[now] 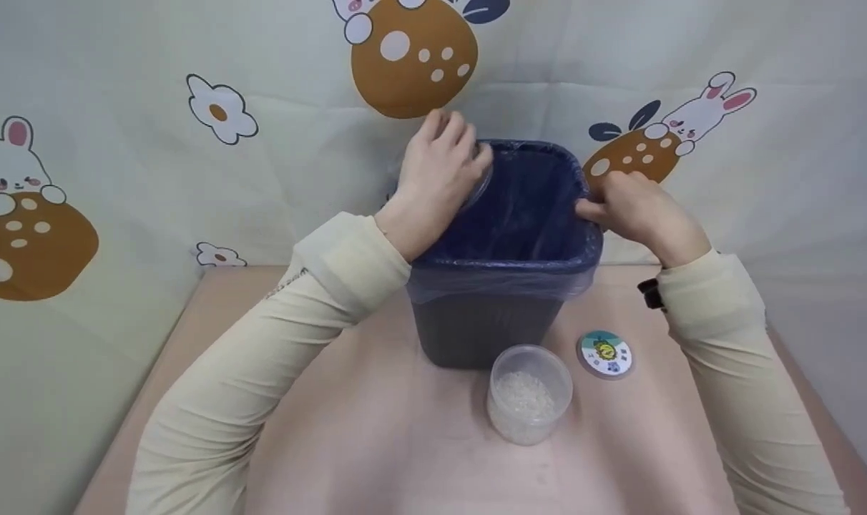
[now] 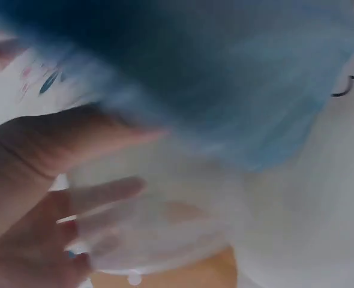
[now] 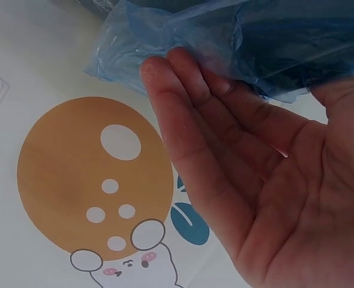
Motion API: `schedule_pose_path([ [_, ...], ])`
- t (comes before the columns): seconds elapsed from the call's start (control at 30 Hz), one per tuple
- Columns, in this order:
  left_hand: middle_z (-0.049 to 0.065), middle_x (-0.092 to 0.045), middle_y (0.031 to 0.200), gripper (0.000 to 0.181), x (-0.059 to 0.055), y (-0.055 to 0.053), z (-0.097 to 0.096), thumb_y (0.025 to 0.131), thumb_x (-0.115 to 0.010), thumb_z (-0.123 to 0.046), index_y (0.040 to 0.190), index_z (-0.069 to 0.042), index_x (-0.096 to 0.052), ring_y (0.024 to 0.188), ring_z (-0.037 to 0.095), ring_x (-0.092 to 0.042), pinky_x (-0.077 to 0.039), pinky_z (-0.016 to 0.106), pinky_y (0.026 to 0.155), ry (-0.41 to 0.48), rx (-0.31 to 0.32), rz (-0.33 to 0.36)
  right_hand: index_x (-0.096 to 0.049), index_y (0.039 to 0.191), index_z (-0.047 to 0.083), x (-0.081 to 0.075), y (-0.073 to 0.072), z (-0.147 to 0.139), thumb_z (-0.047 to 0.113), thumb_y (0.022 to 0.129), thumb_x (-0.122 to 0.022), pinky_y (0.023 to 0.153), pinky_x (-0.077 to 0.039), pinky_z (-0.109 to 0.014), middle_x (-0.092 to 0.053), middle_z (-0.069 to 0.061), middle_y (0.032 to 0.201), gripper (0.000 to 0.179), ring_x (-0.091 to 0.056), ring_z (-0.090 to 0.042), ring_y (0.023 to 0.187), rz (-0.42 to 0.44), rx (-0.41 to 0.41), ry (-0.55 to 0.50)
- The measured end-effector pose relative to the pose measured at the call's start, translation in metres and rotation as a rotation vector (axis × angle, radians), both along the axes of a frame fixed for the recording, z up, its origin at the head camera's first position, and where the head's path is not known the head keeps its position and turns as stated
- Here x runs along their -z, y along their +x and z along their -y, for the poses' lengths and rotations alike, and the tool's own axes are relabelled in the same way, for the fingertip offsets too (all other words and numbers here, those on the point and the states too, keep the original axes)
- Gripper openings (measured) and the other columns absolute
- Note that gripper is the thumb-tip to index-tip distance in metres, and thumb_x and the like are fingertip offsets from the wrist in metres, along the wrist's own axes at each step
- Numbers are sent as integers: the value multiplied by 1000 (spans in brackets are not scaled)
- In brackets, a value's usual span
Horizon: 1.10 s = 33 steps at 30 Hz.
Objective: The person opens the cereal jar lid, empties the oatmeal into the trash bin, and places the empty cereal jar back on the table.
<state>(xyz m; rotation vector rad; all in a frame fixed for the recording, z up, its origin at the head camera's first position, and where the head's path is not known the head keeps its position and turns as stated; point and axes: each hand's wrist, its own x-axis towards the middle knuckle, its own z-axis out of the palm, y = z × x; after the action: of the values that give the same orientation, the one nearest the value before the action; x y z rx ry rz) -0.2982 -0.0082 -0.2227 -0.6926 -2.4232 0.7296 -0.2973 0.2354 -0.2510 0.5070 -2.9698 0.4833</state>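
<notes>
A dark grey trash bin [image 1: 483,329] stands upright, lined with a translucent blue trash bag [image 1: 508,275] folded over its rim. My left hand [image 1: 437,161] grips the bag at the left rim; in the left wrist view the thumb [image 2: 99,135] lies against the blue film and the fingers show through pale film. At the right rim my right hand [image 1: 637,211] holds the bag, thumb on the inner side and fingers curled outside. Bag folds [image 3: 123,48] cover some fingertips in the right wrist view.
A clear tub [image 1: 526,404] with whitish grains stands in front of the bin on the pink tabletop [image 1: 376,443]. Right of it lies a round labelled lid [image 1: 605,354]. A cloth backdrop [image 1: 290,179] with rabbit prints hangs close behind the bin.
</notes>
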Motion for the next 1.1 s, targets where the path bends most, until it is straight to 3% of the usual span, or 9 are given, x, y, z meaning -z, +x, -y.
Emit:
schedule_pose_path([
  [0.13, 15, -49, 132, 47, 5, -1, 0, 99, -36, 8, 134, -19, -52, 125, 32, -40, -26, 41, 109, -8, 45, -97, -56, 67, 6, 0, 1, -2, 20, 90, -52, 52, -32, -33, -48, -2, 56, 27, -45, -22, 54, 10, 10, -3],
  [0.3, 16, -54, 127, 50, 7, -7, 7, 98, -32, 12, 132, -17, -56, 121, 31, -46, -27, 39, 109, 245, 237, -362, -56, 67, 6, -1, 1, -1, 20, 90, -53, 52, -31, -33, -47, -1, 56, 28, -44, -21, 54, 7, 10, -8],
  [0.4, 16, -56, 123, 50, 14, -9, 14, 97, -30, 12, 129, -15, -58, 116, 31, -49, -29, 40, 109, 274, 327, -421, -54, 63, 7, -1, -1, 1, 21, 90, -53, 51, -30, -33, -44, 0, 54, 30, -42, -20, 52, 9, 6, -7],
  [0.5, 16, -57, 121, 48, 21, -9, 22, 97, -31, 12, 127, -13, -59, 114, 32, -50, -31, 40, 107, 227, 337, -390, -52, 61, 8, -2, -1, 2, 22, 90, -52, 50, -30, -32, -43, 0, 54, 32, -41, -19, 51, 10, 5, -9],
  [0.57, 16, -58, 120, 44, 22, -8, 26, 96, -35, 10, 126, -11, -59, 112, 32, -50, -32, 40, 106, 266, 338, -369, -51, 62, 8, -2, -1, 1, 21, 91, -52, 51, -30, -32, -43, 0, 54, 32, -41, -19, 51, 5, 9, -12],
  [0.67, 19, -56, 124, 42, 20, -6, 35, 90, -54, -1, 132, -8, -55, 115, 34, -47, -31, 41, 107, 460, 372, -315, -52, 62, 8, -1, -1, -1, 20, 90, -52, 51, -30, -33, -44, 0, 55, 32, -42, -20, 52, -3, 12, -12],
  [0.83, 18, -51, 131, 85, 26, -2, 64, 69, -85, -28, 140, -5, -45, 121, 33, -42, -29, 40, 105, 835, 338, -148, -50, 58, 9, 1, -1, -3, 20, 90, -52, 50, -30, -32, -46, 0, 54, 33, -42, -19, 51, -18, -2, -8],
  [1.0, 14, -54, 130, 92, 50, -8, 103, 65, -87, -39, 138, -2, -44, 119, 28, -42, -31, 39, 100, 1320, 216, -147, -50, 59, 9, 2, -2, -1, 20, 90, -52, 50, -29, -32, -44, 0, 54, 33, -42, -19, 51, -13, -7, -15],
  [1.1, 11, -50, 135, 92, 77, -12, 123, 66, -86, -36, 139, -4, -41, 120, 29, -39, -31, 45, 97, 1506, 68, -38, -50, 59, 9, 3, -2, -1, 20, 91, -52, 50, -30, -32, -44, 0, 54, 33, -42, -19, 51, -7, -3, -21],
])
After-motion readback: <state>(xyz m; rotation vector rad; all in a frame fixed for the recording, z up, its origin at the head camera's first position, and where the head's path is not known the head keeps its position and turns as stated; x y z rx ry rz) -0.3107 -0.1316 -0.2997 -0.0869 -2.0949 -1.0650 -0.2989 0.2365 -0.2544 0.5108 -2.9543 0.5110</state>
